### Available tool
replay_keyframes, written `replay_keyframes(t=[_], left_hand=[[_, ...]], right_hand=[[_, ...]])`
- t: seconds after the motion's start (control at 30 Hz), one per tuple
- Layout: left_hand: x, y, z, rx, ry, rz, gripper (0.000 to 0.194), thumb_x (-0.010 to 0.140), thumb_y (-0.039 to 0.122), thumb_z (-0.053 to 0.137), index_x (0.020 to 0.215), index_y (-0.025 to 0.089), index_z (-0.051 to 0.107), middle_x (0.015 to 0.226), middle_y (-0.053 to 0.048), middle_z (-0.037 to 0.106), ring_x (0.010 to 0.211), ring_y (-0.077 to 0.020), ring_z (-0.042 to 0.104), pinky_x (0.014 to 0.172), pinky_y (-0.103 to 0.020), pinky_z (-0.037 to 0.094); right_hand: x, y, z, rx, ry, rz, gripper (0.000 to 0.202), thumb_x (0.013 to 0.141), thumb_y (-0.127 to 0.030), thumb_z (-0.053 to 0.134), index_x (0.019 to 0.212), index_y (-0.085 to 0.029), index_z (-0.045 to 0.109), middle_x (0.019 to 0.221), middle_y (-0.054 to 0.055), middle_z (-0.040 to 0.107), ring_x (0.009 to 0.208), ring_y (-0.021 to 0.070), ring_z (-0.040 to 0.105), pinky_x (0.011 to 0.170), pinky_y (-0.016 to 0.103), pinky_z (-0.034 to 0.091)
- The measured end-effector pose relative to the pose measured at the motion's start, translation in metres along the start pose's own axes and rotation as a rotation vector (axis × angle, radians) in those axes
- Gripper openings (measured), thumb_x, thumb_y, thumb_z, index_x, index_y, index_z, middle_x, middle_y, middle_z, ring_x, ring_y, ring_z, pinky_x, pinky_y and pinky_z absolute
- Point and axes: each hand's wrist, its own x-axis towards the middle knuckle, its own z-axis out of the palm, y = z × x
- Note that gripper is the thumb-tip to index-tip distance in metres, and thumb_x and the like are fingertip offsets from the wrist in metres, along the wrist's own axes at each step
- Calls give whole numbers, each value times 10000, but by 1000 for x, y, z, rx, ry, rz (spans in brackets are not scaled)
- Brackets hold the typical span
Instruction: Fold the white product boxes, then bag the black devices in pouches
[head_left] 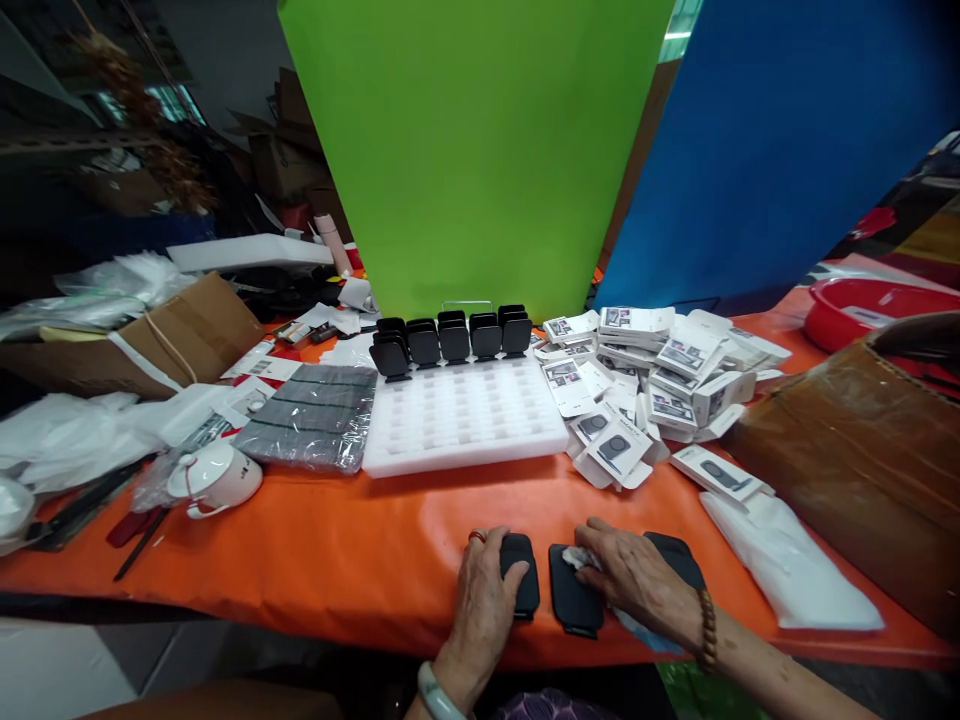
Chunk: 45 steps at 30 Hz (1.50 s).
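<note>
My left hand (482, 598) grips the left edge of a flat black pad with rounded corners (527, 577), thumb over its face. Beside it on the orange cover lies a second black pad (574, 605). Closed on a crumpled white wipe (578, 558), my right hand (634, 575) presses it to the top of that second pad. A third black pad (681, 558) is partly hidden behind my right hand. Further back, several black pads (454, 340) stand in rows along the far end of a white foam tray (465, 455) with slots.
Right of the tray is a heap of small white boxes (616, 447). A brown carton (847, 470), a white foam bag (795, 570) and a red basin (862, 310) are at right. On the left are a white mug (225, 480), a grey wrapped packet (307, 420) and a cardboard box (172, 335).
</note>
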Motion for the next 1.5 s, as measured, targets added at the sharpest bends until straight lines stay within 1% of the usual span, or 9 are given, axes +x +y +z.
replay_keyframes(t=[0.23,0.4,0.57,0.7,0.93,1.1,1.23,1.33,1.5], left_hand=[[-4,-12,3,121,-7,54,294,730,260,627,1009,191,690,1165,-194,608,1155,-410,471,1055,-527,250],[29,-1,-41,38,191,91,402,764,332,620,1141,197,648,1273,-179,585,1222,-374,463,1062,-486,290],[84,15,-95,232,372,200,449,775,211,578,1223,210,606,1403,-136,499,1369,-353,301,1105,-515,186],[106,5,-105,374,351,163,410,778,203,606,1185,245,642,1411,-121,491,1372,-391,287,1098,-571,129],[110,-3,-106,298,337,163,375,760,186,663,1126,267,677,1394,-118,510,1365,-381,309,1112,-570,81],[89,11,-116,-406,446,100,227,810,367,637,947,205,719,1204,-135,651,1242,-316,482,1087,-454,280],[54,33,-104,-1147,106,-149,466,876,529,491,1099,141,624,1070,-139,692,926,-268,659,812,-399,514],[33,43,-84,-1264,-63,-330,435,899,456,501,1130,97,584,949,-136,716,701,-224,685,623,-324,534],[17,48,-61,-1301,-105,-445,403,949,395,409,1011,48,606,809,-139,714,588,-203,666,565,-313,529]], right_hand=[[89,-26,-45,106,178,-141,200,898,-322,485,771,-202,582,768,33,604,688,182,579,635,282,401],[210,-68,-85,312,283,-144,191,851,-312,535,933,-181,647,916,52,680,853,204,603,735,291,425],[304,-130,-82,351,286,-214,309,812,-246,582,1111,-186,631,1150,73,668,1023,216,596,839,289,426],[333,-170,-65,358,273,-217,310,778,-203,602,1081,-184,663,1036,95,709,991,261,619,793,312,438],[316,-186,-103,474,367,-190,278,862,-309,514,1078,-196,648,954,59,705,834,195,631,689,273,461],[260,-151,-140,896,137,-115,232,698,-275,655,890,-147,632,679,11,649,535,130,563,472,219,410],[207,-117,-103,1190,-113,68,145,639,-249,678,683,-157,576,523,-25,571,433,93,480,415,199,353],[176,-94,-68,1311,-260,155,207,634,-286,702,750,-144,606,564,-15,601,471,101,509,456,206,393],[139,-64,-56,1218,180,210,341,770,-445,619,971,-171,602,641,-9,620,515,135,533,478,239,420]])
